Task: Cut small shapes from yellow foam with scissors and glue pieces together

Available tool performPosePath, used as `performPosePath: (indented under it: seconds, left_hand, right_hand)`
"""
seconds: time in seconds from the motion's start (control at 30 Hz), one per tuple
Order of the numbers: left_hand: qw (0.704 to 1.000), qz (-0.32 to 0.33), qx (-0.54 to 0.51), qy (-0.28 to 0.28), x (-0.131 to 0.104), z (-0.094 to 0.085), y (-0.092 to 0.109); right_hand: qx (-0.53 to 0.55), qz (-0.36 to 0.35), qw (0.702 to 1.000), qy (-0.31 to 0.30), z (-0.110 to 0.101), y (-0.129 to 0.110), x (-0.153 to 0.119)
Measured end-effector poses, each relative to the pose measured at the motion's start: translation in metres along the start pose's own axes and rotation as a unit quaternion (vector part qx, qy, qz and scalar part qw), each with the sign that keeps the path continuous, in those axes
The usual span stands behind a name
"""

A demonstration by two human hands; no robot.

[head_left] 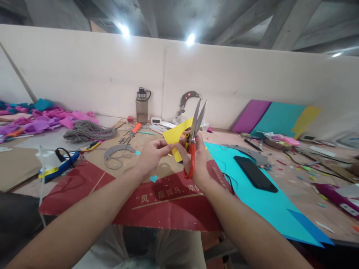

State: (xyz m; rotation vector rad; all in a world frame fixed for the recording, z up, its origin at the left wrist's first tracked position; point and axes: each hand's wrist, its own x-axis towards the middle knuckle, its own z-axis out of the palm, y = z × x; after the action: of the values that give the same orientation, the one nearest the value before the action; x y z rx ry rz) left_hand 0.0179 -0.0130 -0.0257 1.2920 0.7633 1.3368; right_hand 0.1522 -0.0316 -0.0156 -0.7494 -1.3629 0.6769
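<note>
We have the yellow sheet up between our hands, above the printed cardboard, its long axis slanting toward the far right. Our left hand pinches its near edge; our right hand, on its right side, grips the orange-handled scissors, blades parted, pointing far, just right of the sheet.

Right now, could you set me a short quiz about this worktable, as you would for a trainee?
1. Which hand holds the metal scissors with orange-red handles?
2. True or false: the black rectangular phone lies on the flat turquoise sheet.
3. Choose: the thin, flat piece pinched by the left hand is (a) pink, (b) yellow, (c) blue.

Key: 1. The right hand. 2. True. 3. (b) yellow.
</note>
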Motion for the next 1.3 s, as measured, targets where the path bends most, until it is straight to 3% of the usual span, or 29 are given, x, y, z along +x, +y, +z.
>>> performPosePath:
  seconds: [0.23,0.43,0.6,1.07,1.3]
  left_hand:
    - [0.998,0.020,0.062,0.006,-0.0047,0.0021,0.0069]
    - [0.996,0.031,0.065,-0.048,-0.0046,-0.0007,0.0060]
    - [0.997,0.033,0.037,-0.060,-0.0016,-0.0039,0.0013]
    - [1.000,0.005,0.003,-0.005,-0.0020,0.0000,0.0006]
    - [0.996,-0.024,-0.080,-0.009,-0.0013,0.0005,0.0071]
  right_hand:
    - [0.016,0.022,0.999,0.022,-0.0004,0.0046,-0.0001]
    - [0.008,0.019,1.000,0.017,-0.0029,0.0062,0.0023]
    - [-0.015,0.005,1.000,0.021,-0.0043,0.0023,0.0038]
    - [0.008,0.027,1.000,0.009,-0.0021,0.0065,0.0033]
    - [0.020,0.030,0.999,0.021,0.0010,0.0090,0.0040]
